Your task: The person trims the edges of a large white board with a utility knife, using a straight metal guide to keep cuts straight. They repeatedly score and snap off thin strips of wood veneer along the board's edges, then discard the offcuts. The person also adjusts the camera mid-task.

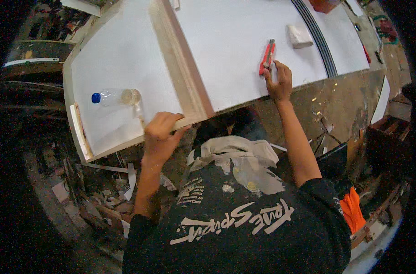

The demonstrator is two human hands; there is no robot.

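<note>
My left hand (pixel 162 133) is closed over the near edge of a white panel, its fingers on the wooden strip (pixel 122 145) that runs along that edge. Just right of it ends a long wooden beam (pixel 177 59) lying across the panel. On the white panel (pixel 230 50) to the right, my right hand (pixel 279 83) has its thumb and fingers closed on the lower end of a red utility knife (pixel 266 58), whose tip points away from me. A pale folded block or cloth (pixel 300 36) lies just beyond that hand.
A clear bottle with a blue cap (pixel 96 98) lies at left beside a round, tan-topped container (pixel 130 97). Black ribbed strips (pixel 318 39) cross the panel at right. Scrap pieces (pixel 112 196) litter the floor at lower left; an orange cloth (pixel 352 211) hangs at lower right.
</note>
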